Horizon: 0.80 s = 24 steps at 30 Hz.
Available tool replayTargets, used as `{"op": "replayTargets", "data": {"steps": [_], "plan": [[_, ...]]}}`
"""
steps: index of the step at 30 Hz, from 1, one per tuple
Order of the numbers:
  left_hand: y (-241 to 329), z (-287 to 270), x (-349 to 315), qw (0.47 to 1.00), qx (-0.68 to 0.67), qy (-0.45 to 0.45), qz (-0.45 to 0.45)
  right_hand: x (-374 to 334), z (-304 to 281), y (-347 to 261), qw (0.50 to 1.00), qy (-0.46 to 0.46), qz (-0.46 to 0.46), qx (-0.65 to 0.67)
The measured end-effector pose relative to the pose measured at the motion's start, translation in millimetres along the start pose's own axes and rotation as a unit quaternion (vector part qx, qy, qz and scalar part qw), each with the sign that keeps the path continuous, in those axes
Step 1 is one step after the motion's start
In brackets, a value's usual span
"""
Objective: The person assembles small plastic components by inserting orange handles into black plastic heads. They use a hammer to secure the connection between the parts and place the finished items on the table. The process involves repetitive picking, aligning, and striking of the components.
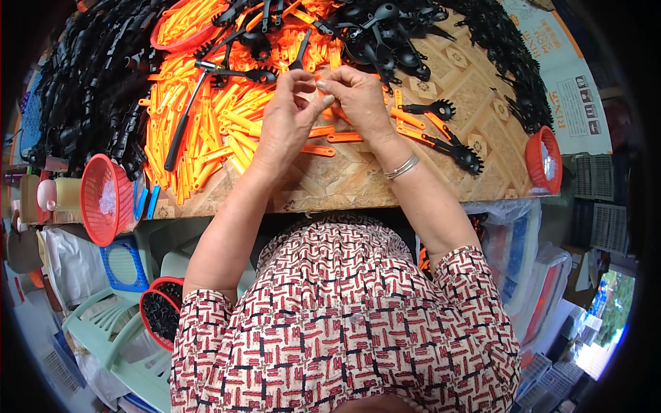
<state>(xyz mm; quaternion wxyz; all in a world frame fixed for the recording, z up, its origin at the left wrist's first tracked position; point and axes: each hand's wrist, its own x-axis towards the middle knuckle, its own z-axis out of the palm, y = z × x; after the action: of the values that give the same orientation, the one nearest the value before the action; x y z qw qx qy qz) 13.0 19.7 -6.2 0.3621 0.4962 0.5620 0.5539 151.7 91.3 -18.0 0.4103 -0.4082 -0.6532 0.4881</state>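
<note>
A red mesh basket (103,199) hangs at the table's near left edge, tipped toward me, with something pale and crinkled inside that I cannot make out; a second red basket (545,160) stands at the right edge with a similar pale lining; a third red basket (180,27) sits far across the table, heaped with orange plastic handles; down by my left knee a red tub (160,313) holds small black pieces.

My left hand (284,127) and my right hand (359,103) meet over the middle of the wooden table (358,179), fingertips pinched together on a black utensil piece (301,51); both hands are closed on it, the left thumb and forefinger on its near end, the right fingers pressing beside them; its long axis runs away from me, slightly tilted right, the free end pointing toward the far pile of black spoon heads (385,41); what lies under my fingertips is hidden.

To my left spreads a pile of orange handles (206,131), lying mostly lengthwise toward me; across it rests a long black and orange tool (184,124), slanting from near left to far right. By my right wrist lie finished forks (447,144) with orange handles and black toothed heads pointing right. A silver bangle (402,167) circles my right wrist.
</note>
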Motion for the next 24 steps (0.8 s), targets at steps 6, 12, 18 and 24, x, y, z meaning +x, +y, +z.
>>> {"op": "replayTargets", "data": {"steps": [6,12,18,24], "plan": [[-9,-25,-1,0.990,-0.132,0.022,-0.055,8,-17,-10,0.932,0.112,-0.250,-0.238],[-12,-29,-12,0.984,-0.159,0.025,-0.081,33,-63,-1,0.821,0.100,-0.096,-0.553],[-13,-30,-17,0.984,-0.160,-0.005,-0.076,43,-75,2,0.900,0.131,-0.062,-0.412],[6,-14,-26,0.997,-0.067,-0.036,-0.007,9,-75,-9,0.967,0.101,0.066,0.222]]}}
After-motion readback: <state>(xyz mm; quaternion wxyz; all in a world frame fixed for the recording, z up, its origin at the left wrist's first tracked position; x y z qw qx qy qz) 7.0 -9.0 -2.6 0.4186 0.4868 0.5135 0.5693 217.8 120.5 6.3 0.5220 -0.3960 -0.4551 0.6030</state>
